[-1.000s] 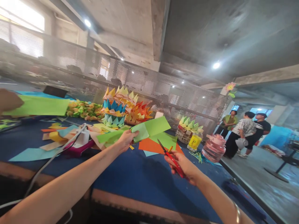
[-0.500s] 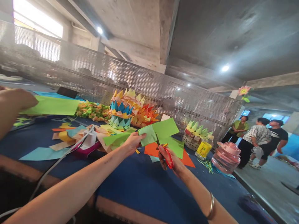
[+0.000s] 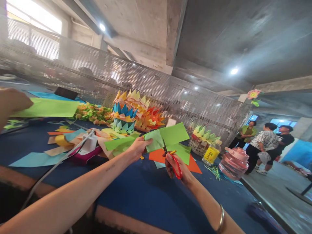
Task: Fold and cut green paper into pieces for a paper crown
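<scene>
My left hand (image 3: 137, 148) pinches a light green sheet of paper (image 3: 168, 136) and holds it up above the blue table (image 3: 136, 188). My right hand (image 3: 175, 165) grips red-handled scissors (image 3: 175, 165), their blades at the lower edge of that sheet. More green paper (image 3: 181, 152) and an orange sheet (image 3: 158, 155) lie flat just behind my hands.
Stacked folded-paper crowns (image 3: 129, 110) stand by a perforated metal screen (image 3: 158, 91). Loose coloured sheets (image 3: 63, 143) and a white cable (image 3: 58, 162) lie left. Another person's hand (image 3: 12, 102) holds green paper (image 3: 46, 108). A basket (image 3: 200, 143), yellow bottle (image 3: 211, 153) and pink jar (image 3: 230, 162) stand right; people (image 3: 265, 143) stand beyond.
My right hand has brought the scissors up and left from the table side to the edge of the green sheet. My left hand has kept its hold on the paper.
</scene>
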A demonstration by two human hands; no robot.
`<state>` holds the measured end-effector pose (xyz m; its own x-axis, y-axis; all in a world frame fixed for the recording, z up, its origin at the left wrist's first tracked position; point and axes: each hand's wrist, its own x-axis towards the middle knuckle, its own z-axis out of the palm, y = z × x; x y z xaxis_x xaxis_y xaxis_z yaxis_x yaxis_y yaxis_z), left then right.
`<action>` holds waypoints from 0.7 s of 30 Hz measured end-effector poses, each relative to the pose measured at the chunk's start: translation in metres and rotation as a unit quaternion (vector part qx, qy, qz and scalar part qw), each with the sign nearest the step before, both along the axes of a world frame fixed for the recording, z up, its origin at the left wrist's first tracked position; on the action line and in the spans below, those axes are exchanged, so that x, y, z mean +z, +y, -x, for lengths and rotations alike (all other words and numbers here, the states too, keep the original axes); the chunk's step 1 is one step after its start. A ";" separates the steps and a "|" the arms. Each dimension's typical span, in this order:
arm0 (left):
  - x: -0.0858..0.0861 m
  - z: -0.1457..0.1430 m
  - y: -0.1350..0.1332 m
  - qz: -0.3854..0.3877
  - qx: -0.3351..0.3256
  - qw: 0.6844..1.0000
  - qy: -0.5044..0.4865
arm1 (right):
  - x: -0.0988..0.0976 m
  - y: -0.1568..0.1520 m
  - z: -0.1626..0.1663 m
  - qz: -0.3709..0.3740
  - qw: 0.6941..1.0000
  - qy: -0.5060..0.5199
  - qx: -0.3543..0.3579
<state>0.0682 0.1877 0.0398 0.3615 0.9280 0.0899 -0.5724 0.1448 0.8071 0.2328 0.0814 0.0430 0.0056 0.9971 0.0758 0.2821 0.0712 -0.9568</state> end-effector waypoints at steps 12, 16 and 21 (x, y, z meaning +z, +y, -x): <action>0.001 0.003 -0.002 -0.013 0.002 1.000 0.001 | 0.003 -0.007 0.005 -0.003 1.000 0.029 0.002; 0.002 0.003 -0.002 -0.013 0.004 1.000 0.001 | 0.005 -0.009 0.004 -0.003 0.999 0.034 -0.005; 0.002 0.003 -0.003 -0.016 0.003 1.000 0.003 | 0.003 -0.006 0.002 -0.001 1.000 0.024 0.001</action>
